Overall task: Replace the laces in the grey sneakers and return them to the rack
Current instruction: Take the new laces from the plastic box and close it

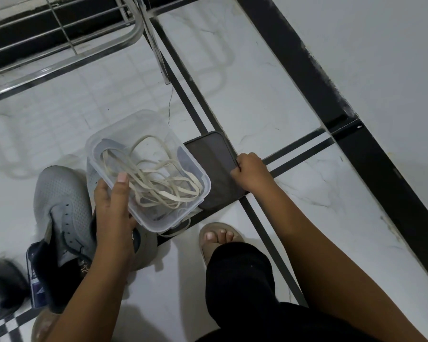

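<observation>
Cream laces (158,183) tangled in clear tub (203,178), left hand (114,213) holding it

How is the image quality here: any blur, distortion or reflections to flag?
Head view: wide-angle bending of the floor stripes; the rack reflects faintly in the glossy floor tiles; the dark object at the lower-left edge is blurred; the laces in the clear box stay sharp.
</observation>
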The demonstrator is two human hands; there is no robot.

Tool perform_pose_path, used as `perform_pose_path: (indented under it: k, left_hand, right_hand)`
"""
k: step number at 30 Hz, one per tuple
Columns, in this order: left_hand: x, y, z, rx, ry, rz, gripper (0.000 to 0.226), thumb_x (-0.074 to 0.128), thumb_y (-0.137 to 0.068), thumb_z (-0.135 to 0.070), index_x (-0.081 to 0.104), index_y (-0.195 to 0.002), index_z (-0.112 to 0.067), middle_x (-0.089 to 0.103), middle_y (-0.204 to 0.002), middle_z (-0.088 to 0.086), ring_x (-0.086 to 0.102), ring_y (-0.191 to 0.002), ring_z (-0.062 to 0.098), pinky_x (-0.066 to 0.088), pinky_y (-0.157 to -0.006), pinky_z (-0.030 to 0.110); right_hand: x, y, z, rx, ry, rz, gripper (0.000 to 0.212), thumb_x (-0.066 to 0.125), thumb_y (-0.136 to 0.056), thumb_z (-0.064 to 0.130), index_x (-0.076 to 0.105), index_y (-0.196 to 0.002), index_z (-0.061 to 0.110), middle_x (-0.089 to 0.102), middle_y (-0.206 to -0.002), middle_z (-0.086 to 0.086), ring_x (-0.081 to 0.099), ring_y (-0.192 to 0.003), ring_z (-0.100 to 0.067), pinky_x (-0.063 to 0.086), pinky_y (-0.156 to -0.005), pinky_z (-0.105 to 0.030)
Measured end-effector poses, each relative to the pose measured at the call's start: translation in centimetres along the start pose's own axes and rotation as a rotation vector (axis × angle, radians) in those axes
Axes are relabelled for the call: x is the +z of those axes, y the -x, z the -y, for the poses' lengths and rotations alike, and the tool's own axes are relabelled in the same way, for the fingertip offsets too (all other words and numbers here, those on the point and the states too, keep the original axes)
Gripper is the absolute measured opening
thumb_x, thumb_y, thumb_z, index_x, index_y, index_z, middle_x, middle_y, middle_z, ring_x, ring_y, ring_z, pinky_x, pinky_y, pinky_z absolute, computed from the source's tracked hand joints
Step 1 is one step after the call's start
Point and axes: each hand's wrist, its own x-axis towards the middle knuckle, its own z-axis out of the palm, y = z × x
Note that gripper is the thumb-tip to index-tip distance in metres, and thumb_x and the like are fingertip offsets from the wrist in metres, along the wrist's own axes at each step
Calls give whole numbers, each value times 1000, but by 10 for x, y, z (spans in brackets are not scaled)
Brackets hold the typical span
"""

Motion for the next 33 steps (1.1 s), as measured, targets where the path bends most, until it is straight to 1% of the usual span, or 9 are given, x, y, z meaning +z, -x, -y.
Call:
perform_pose_path:
  k: [4,9,14,17,19,21,25,30,33]
  left_hand:
    - [2,2,1,-42,-19,-5,48,53,-92,-46,46,-135,-25,64,-124,-8,65,-108,9,56,-67,19]
    - [14,8,0,-157,4,1,44,53,-94,-39,43,-133,-23,65,-117,-9,69,-97,6,57,-63,23]
    - [25,4,11,-283,-52,91,85,71,-67,-69,37,-139,-41,52,-141,-5,57,-121,19,45,-101,51]
    - [42,3,19,-351,-143,155,84,64,-73,-71,28,-144,-45,41,-148,-7,52,-122,14,39,-106,46]
    - [60,4,21,-411,-154,198,82,60,-80,-63,20,-149,-39,35,-151,-5,48,-118,13,38,-101,40]
    - [75,2,21,-499,-108,254,94,66,-70,-70,20,-148,-43,31,-154,-6,46,-128,19,36,-105,45]
    - [87,-1,30,-571,-87,304,104,67,-55,-77,23,-145,-48,34,-152,-9,43,-134,24,38,-106,55]
    - [93,3,28,-625,-141,259,84,25,-76,-82,42,-142,-33,55,-138,1,54,-124,22,43,-105,51]
    - [92,5,27,-634,-176,193,78,17,-87,-74,53,-134,-23,61,-128,5,58,-117,23,45,-104,49]
  right_hand:
    - [-14,5,-12,-40,-36,-111,18,42,-96,10,54,-106,0,53,-100,-12,51,-82,-24,35,-68,-28]
    - [-41,17,-34,102,-244,-234,24,41,-96,2,55,-115,4,57,-97,-7,58,-92,-25,41,-72,-27]
    - [-55,21,-47,218,-534,-308,32,34,-101,5,55,-125,10,60,-117,-8,55,-101,-19,42,-83,-25]
    - [-48,25,-43,203,-720,-219,32,32,-103,6,56,-124,9,63,-105,-7,59,-87,-17,47,-75,-27]
    - [-41,30,-38,160,-633,-175,33,33,-102,7,57,-124,11,64,-109,-7,60,-94,-19,51,-83,-31]
    - [-35,37,-33,122,-490,-144,34,33,-102,8,57,-125,13,63,-115,-7,58,-105,-21,48,-91,-31]
    - [-26,48,-29,108,-304,-115,33,34,-101,4,56,-125,10,64,-115,-11,59,-106,-25,44,-83,-26]
    - [-24,66,-25,40,-130,-243,35,39,-91,-5,59,-117,7,66,-103,-13,62,-95,-30,48,-81,-33]
    - [-18,72,-23,0,-54,-307,33,42,-91,-2,58,-118,7,65,-104,-10,62,-93,-27,52,-82,-34]
